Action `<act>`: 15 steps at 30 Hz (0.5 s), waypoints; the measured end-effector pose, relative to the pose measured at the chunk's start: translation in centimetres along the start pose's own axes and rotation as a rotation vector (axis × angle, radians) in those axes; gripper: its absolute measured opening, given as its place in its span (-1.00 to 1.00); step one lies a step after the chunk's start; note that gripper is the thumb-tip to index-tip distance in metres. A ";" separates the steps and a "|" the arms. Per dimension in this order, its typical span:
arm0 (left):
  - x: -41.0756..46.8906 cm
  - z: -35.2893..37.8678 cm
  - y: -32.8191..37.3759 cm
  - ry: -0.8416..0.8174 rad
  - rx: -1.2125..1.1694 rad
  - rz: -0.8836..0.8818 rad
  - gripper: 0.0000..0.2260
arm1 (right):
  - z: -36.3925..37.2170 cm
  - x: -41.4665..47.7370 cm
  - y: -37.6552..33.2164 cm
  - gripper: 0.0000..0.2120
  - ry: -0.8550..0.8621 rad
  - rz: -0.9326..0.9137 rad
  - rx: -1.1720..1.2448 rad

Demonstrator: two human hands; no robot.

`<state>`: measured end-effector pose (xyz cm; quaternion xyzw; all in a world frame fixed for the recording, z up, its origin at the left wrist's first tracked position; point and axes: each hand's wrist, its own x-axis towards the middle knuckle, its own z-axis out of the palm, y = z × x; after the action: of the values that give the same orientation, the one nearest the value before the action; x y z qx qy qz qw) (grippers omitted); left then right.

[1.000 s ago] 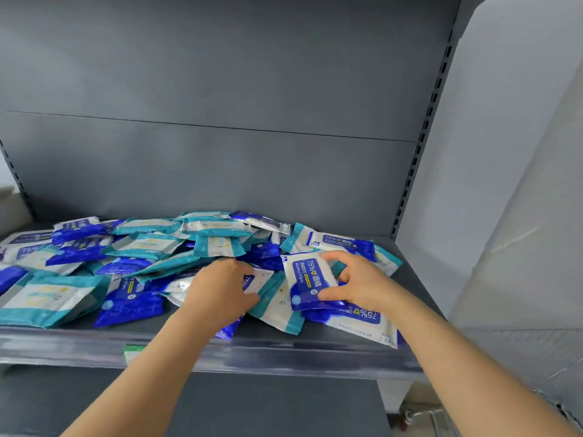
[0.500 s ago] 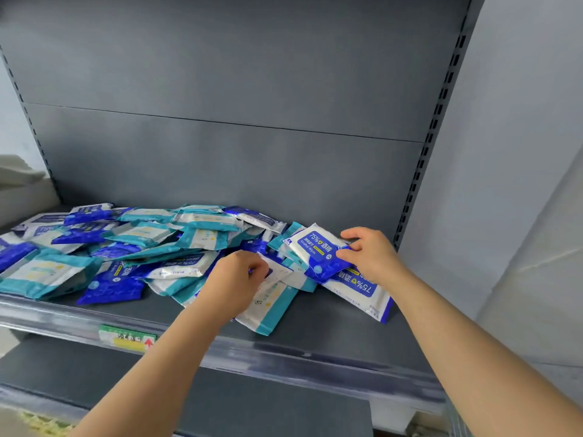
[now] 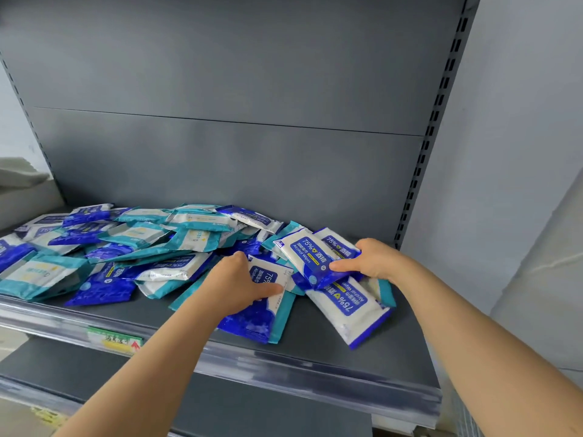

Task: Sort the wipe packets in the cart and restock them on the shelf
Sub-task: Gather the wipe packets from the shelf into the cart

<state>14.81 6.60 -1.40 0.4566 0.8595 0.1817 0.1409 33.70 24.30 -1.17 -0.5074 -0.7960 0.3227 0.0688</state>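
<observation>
Grey shelf (image 3: 331,345), jumbled wipe packets (image 3: 126,244)

Blue packet (image 3: 310,258), in my right hand (image 3: 375,260): "75%", "Alcohol Wipes"
Covered packet (image 3: 268,277), under my left hand (image 3: 235,282): "75", "Alcoho", the rest hidden
Lying packet (image 3: 350,305): "75%", "Alcohol Wipes", upside down to me
Shelf-edge tag (image 3: 113,340): red arrow, print too blurred to read

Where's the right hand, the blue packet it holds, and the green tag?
right hand (image 3: 378,263): head view, back of the hand.
blue packet (image 3: 310,255): head view, middle of its printed front.
green tag (image 3: 113,340): head view, middle of the tag.
</observation>
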 end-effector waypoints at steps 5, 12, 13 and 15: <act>-0.8 1.0 2.1 0.038 -0.261 -0.054 -0.33 | 0.7 -2.3 0.6 -0.50 0.116 -0.035 0.080; -1.6 1.4 3.6 0.015 -0.603 -0.159 -0.34 | 2.2 -4.5 1.5 -0.52 0.197 -0.041 0.298; -1.9 1.5 3.8 -0.002 -0.630 -0.157 -0.29 | 2.4 -4.7 1.6 -0.52 0.201 -0.040 0.322; -2.7 1.6 4.4 -0.034 -0.600 -0.127 -0.12 | 2.5 -5.3 1.9 -0.53 0.205 -0.036 0.355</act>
<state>20.11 6.92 -0.68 0.3431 0.7917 0.4107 0.2948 36.52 19.19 -3.10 -0.5033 -0.7244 0.4034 0.2433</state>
